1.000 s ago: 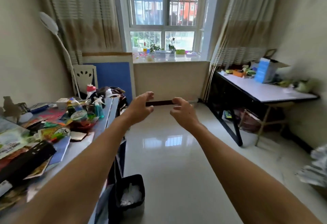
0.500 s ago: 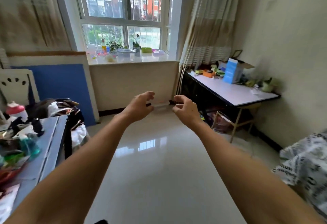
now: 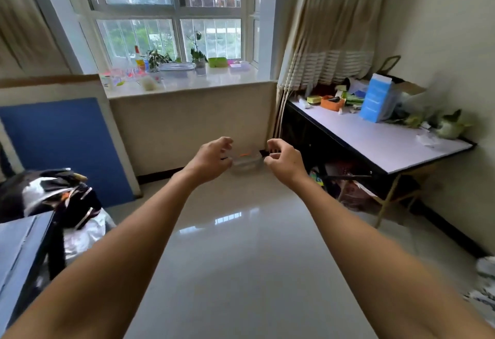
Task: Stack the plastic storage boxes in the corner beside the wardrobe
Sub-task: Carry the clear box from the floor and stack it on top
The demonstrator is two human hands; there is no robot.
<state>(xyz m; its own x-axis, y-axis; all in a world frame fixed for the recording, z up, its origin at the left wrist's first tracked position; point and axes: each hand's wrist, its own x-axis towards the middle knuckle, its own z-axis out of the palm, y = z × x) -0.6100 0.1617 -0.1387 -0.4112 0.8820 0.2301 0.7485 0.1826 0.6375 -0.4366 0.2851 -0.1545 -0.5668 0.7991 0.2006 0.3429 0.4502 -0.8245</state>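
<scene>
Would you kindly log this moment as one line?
left hand open | right hand open | clear box on floor between | no wardrobe visible

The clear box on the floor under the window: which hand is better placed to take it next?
Neither clearly. The clear box appears between the left hand and the right hand, both open and level. A two-handed grasp looks likely; contact cannot be judged.
</scene>
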